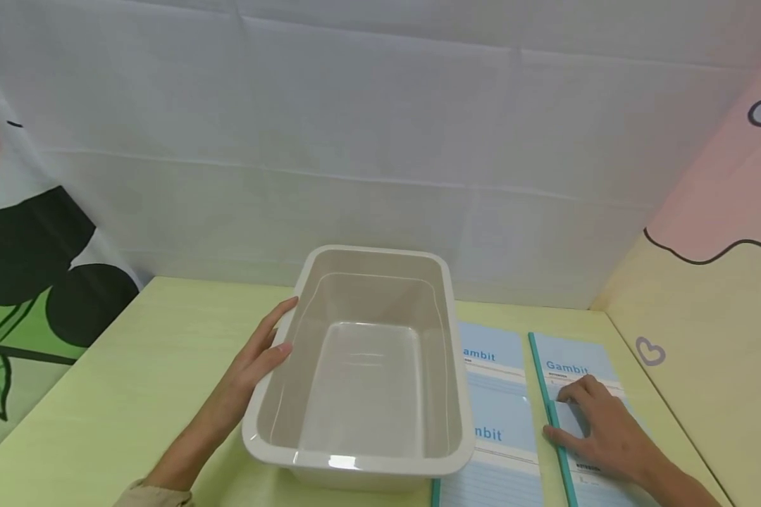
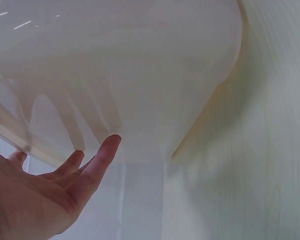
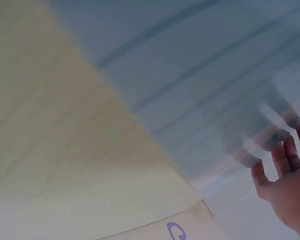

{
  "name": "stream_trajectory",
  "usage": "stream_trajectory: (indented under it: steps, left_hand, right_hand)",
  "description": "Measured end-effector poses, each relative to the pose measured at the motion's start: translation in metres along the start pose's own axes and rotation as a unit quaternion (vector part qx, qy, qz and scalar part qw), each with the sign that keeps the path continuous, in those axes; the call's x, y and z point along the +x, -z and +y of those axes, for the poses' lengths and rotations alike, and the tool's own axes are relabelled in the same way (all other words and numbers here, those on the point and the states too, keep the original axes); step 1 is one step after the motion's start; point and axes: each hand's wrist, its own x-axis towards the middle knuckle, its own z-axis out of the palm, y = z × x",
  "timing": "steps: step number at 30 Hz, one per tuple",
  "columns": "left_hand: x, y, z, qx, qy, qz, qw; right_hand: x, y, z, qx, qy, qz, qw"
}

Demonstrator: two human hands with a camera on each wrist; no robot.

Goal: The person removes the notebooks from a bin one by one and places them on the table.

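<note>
An unfilled beige plastic bin (image 1: 364, 387) stands in the middle of the head view. My left hand (image 1: 254, 359) holds its left rim, thumb over the edge and fingers along the outer wall. In the left wrist view those fingers (image 2: 102, 155) lie against the glossy side of the bin. At the right, my right hand (image 1: 609, 433) is over a light-blue notebook (image 1: 592, 486) with a teal spine, its thumb by the spine. The right wrist view shows the bent, spread fingers (image 3: 280, 160) close to the shiny cover; whether they press on it is unclear.
Behind the front right notebook lies another Gambit notebook (image 1: 573, 352). Two more, a rear notebook (image 1: 495, 359) and a front notebook (image 1: 501, 465), are partly covered by the bin. The pale yellow table (image 1: 127, 380) meets a white cloth backdrop (image 1: 368, 162) and a printed side panel (image 1: 704, 331).
</note>
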Motion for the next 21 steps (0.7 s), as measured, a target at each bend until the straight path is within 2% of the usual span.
stream_trajectory:
  steps: [7, 12, 16, 18, 21]
  left_hand:
    - [-0.002, 0.002, 0.003, 0.018, 0.022, 0.022, 0.9994]
    - [-0.007, 0.004, 0.003, 0.081, 0.011, 0.052, 0.9953]
    - [-0.01, 0.006, 0.001, 0.163, -0.011, 0.08, 0.9833]
    - [-0.012, 0.009, -0.001, 0.203, -0.02, 0.099, 0.9738]
    - [-0.016, 0.017, -0.006, 0.268, -0.022, 0.125, 0.9552]
  right_hand:
    - [0.012, 0.003, 0.0, 0.023, 0.024, 0.055, 0.998]
    - [0.023, 0.006, -0.007, 0.044, 0.007, 0.048, 0.998]
    - [0.03, 0.008, -0.02, 0.066, -0.005, 0.033, 0.997]
    - [0.032, 0.009, -0.026, 0.075, -0.008, 0.034, 0.997]
    - [0.038, 0.009, -0.034, 0.068, -0.011, 0.046, 0.997]
